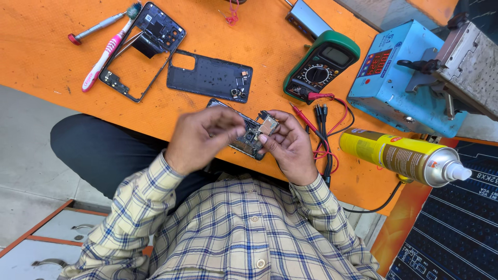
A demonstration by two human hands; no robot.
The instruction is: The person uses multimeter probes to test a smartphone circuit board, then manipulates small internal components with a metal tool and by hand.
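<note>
Orange counter [41, 46]: phone already stripped, frame [142, 49] & back cover [210, 78] lying apart. Left hand [199, 140] & right hand [290, 148] both pinch small circuit board [268, 125] above counter edge; reassembly looks undone.

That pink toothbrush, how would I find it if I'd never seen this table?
Start at the orange table and look to its far left corner. The pink toothbrush lies slanted beside the empty black phone frame. It is pink and white with greenish bristles, unlike the thin grey red-tipped tool nearby.

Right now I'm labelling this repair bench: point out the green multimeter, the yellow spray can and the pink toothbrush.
green multimeter [320, 67], head view, dial.
yellow spray can [397, 155], head view, body.
pink toothbrush [104, 57], head view, handle.
</note>
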